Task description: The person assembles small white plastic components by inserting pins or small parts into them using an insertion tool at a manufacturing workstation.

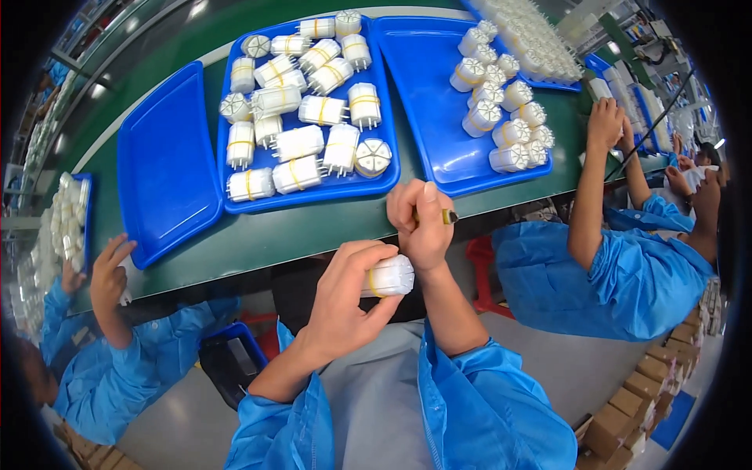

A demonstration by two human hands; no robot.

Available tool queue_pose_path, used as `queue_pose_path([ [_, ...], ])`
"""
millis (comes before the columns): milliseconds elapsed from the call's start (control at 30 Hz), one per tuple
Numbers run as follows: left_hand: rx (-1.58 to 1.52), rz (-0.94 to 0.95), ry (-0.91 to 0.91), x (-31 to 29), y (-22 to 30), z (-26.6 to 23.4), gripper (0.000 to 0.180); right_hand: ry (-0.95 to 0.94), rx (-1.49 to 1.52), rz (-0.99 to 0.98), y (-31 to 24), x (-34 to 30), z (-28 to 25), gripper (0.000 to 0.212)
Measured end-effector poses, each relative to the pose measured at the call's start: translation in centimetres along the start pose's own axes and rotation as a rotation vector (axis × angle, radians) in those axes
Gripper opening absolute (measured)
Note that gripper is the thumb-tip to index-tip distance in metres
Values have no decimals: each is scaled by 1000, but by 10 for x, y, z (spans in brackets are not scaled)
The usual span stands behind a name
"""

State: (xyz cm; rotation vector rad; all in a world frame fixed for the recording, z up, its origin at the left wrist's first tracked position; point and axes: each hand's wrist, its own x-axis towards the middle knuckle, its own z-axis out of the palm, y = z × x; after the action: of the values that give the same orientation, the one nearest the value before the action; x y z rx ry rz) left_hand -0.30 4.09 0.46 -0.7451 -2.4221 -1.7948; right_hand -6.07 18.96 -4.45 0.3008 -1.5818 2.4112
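In front of my chest, my left hand is closed around a white cylindrical plastic part with a yellow band around it. Its segmented end face points to the right, toward my right wrist. My right hand is a fist just above and to the right of that part, at the bench edge. From the fist pokes the end of a small tool with a yellow-green handle; the rest of it is hidden by the fingers. Beyond my hands, a blue tray holds many similar banded parts with metal pins, mostly lying on their sides.
To the right, another blue tray carries banded white parts, mostly standing upright. A bare blue tray lies at the left on the green bench. Co-workers in blue sleeves sit close on both sides. Cartons line the floor at right.
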Motion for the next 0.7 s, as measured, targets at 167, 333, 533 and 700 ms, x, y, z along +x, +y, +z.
queue_pose_path([
  [167, 60, 91, 18, -1, -5, 1, 51, -13, 15, -15, 4, -1, 1, 51],
  [333, -2, 186, 39, -2, -13, 1, 49, -13, 0, -12, 2, -2, 2, 52],
  [533, -133, 279, 19, -1, -24, -5, 42, -12, -8, -6, 3, -2, 2, 52],
  [700, -361, 272, 33, -2, -32, 1, 38, 24, 63, 9, 3, -1, 3, 52],
])
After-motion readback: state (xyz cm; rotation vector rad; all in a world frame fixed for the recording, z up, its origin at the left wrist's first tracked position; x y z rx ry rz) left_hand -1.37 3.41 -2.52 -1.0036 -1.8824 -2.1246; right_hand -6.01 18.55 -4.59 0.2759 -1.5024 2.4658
